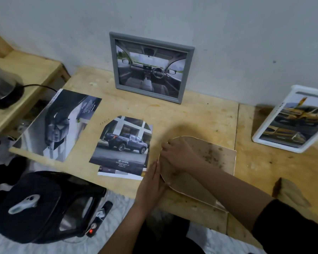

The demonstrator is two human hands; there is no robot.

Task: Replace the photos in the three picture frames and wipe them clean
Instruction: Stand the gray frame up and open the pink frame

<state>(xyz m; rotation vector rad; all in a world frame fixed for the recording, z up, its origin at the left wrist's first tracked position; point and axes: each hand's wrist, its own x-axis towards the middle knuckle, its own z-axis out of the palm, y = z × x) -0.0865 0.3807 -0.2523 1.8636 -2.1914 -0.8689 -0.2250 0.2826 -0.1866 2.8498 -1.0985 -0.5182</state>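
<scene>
An arched brown frame [206, 156] lies face down on the wooden table [200, 114], its stained backing board up. My right hand [176, 154] presses on the frame's rounded end, fingers curled at its edge. Beside it, my left hand [151, 182] lies flat against the frame's left rim, fingers together. A truck photo [122, 143] cut to an arch shape rests just left of my hands. Against the wall leans a grey frame [149, 68] with a car-interior picture. A white frame [294, 120] holding a yellow vehicle photo lies tilted at the right.
A brochure page [57, 123] lies at the table's left edge. A dark helmet [44, 206] sits on the floor at lower left, next to a power strip [97, 222]. A beige cloth [292, 193] lies at the right. A low wooden shelf [29, 74] stands at the left.
</scene>
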